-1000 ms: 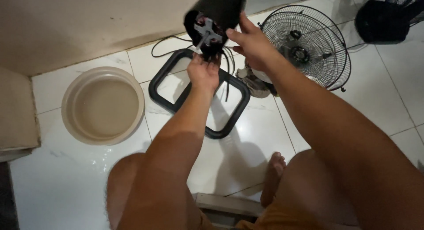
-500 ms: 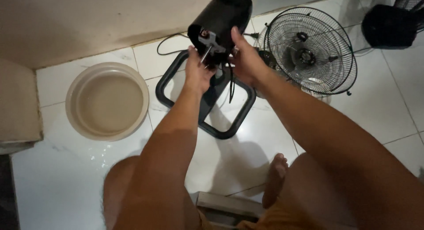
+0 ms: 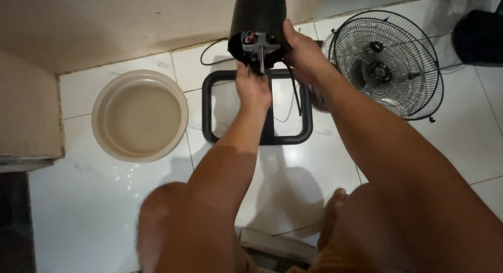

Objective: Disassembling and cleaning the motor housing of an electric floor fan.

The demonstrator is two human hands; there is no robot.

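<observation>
The top of the black fan motor housing (image 3: 259,13) runs out of the frame, so its full length cannot be seen, and its far side is turned away from the camera. The left hand (image 3: 253,87) is seen from the back, its fingers (image 3: 244,73) reaching up under the open end of the housing; whether they grip it or only press against it I cannot tell, since the fingertips are hidden behind the hand and the dark rim. The right hand (image 3: 303,54) wraps the housing's right side, thumb along the rim, fingers curled round the back out of sight, plainly holding it.

The housing is held up in the air above the black rectangular base frame (image 3: 257,108), which lies flat on the white tiled floor (image 3: 94,210). The housing is dark and rounded, its open end facing the camera. Inside show a pale metal bracket and a thin metal shaft (image 3: 261,55) pointing down toward the left hand, with what seem to be small red and coloured wires, too small to sort out. A black cord (image 3: 293,92) hangs from it past the frame.

To the right a wire fan guard (image 3: 387,63) lies near the right forearm; a dark object at the far right corner is cut off. To the left stands a beige round basin (image 3: 140,116), well apart from the hands.
</observation>
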